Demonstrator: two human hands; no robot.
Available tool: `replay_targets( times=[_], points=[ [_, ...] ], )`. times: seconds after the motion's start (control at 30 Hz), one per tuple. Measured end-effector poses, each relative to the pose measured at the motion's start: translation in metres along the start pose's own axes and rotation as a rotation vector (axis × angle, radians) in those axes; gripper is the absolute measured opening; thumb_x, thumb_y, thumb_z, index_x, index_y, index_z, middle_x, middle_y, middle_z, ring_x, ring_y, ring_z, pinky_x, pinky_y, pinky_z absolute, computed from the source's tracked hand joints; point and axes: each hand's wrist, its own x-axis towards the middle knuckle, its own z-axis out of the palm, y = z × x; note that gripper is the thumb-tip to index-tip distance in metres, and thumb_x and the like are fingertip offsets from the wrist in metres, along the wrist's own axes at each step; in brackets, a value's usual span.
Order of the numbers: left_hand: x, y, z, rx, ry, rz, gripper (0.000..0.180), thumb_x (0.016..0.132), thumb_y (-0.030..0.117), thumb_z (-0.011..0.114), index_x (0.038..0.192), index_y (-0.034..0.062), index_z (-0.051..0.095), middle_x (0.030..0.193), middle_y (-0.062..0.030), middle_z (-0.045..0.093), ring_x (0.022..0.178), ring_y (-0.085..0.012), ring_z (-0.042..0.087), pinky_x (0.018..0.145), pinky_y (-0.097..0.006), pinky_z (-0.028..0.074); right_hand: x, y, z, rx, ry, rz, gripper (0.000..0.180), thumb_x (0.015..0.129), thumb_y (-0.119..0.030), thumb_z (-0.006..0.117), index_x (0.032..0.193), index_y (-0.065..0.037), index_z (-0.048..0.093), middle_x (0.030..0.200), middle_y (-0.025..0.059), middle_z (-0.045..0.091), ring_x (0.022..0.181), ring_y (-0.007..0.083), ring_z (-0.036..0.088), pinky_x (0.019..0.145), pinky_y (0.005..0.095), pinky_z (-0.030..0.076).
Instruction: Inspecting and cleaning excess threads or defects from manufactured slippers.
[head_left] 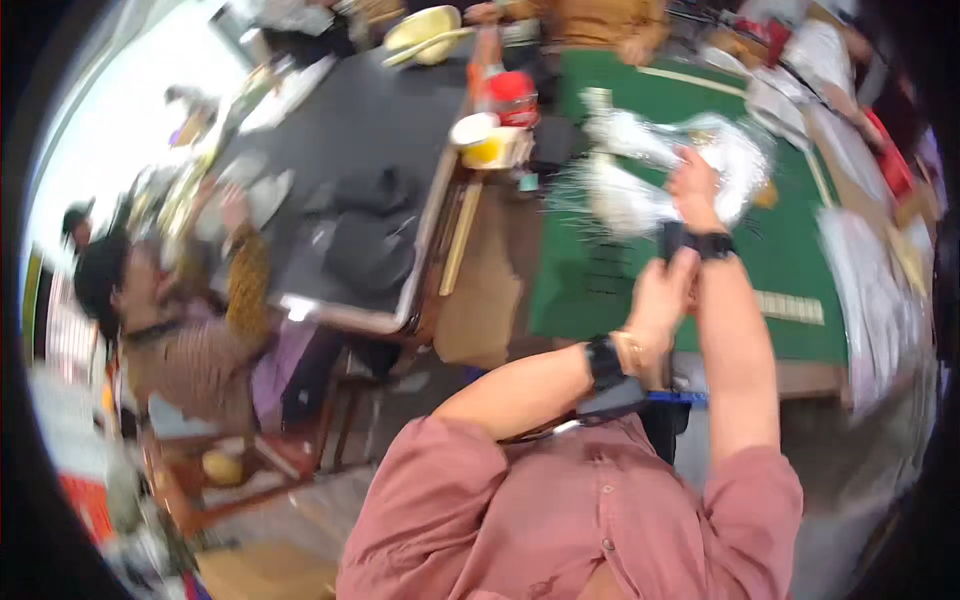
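Observation:
My left hand is closed at my right wrist, its fingers by a black wristband with a dark block-like part. My right hand is held over the green mat, fingers curled, with nothing visible in them. Beneath and beyond it lie shiny clear plastic bags of whitish contents, blurred by motion. A second black band and a gold-coloured bracelet are on my left wrist.
The green mat covers my table. A red-lidded jar and a yellow-and-white tub stand left of it. At a dark table, a person sits on the left. Another person's orange sleeve shows opposite. Plastic packaging lines the right.

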Motion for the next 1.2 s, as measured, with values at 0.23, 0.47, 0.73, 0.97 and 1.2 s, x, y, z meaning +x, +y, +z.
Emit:
replay_targets(
  times=[0.23,0.47,0.73,0.97,1.2],
  points=[
    [-0.005,0.004,-0.013,0.044,-0.18,-0.035,0.048,0.091,0.04,0.064,0.107,-0.0039,0.053,0.085,-0.0073,0.061,0.07,-0.0116,0.056,0.06,-0.026,0.047,-0.01,-0.014,-0.01,0.169,-0.072,0.164,0.022,0.101,-0.027,0.047,0.103,-0.007,0.054,0.058,-0.0059,0.027,0.044,0.0066,0.021,0.038,0.0234,0.018],
    [-0.006,0.113,-0.13,0.734,-0.031,0.698,0.062,0.078,0.023,0.075,0.129,-0.001,0.048,0.111,-0.0161,0.058,0.104,-0.0236,0.057,0.089,-0.035,0.048,-0.058,-0.014,-0.046,0.211,-0.163,0.227,0.024,0.102,-0.03,0.046,0.1,-0.008,0.055,0.056,-0.0065,0.024,0.042,0.0049,0.019,0.036,0.0228,0.016],
    [-0.013,0.275,-0.355,1.723,0.87,0.773,0.037,0.072,0.003,0.059,0.108,0.0002,0.063,0.108,-0.0194,0.063,0.103,-0.0361,0.058,0.093,-0.044,0.045,-0.099,0.005,-0.112,0.183,-0.083,0.359,0.023,0.102,-0.03,0.046,0.096,-0.01,0.056,0.057,-0.0067,0.027,0.042,0.0047,0.022,0.035,0.0213,0.015],
    [0.016,0.274,-0.45,1.547,0.19,0.482,0.062,0.072,0.002,0.061,0.132,-0.001,0.049,0.134,-0.0227,0.051,0.128,-0.0349,0.045,0.108,-0.039,0.036,-0.11,0.03,-0.112,0.173,-0.147,0.448,0.011,0.096,-0.018,0.054,0.09,-0.009,0.056,0.053,-0.008,0.024,0.04,0.0038,0.023,0.033,0.0212,0.017],
    [0.022,0.254,-0.41,1.335,0.232,0.409,0.041,0.08,0.01,0.066,0.118,-0.0054,0.057,0.108,-0.0158,0.068,0.101,-0.0247,0.064,0.087,-0.032,0.047,-0.132,0.04,-0.1,0.182,-0.061,0.447,0.023,0.1,-0.025,0.046,0.091,-0.006,0.055,0.057,-0.0063,0.031,0.043,0.0055,0.024,0.038,0.0231,0.02]
  ],
)
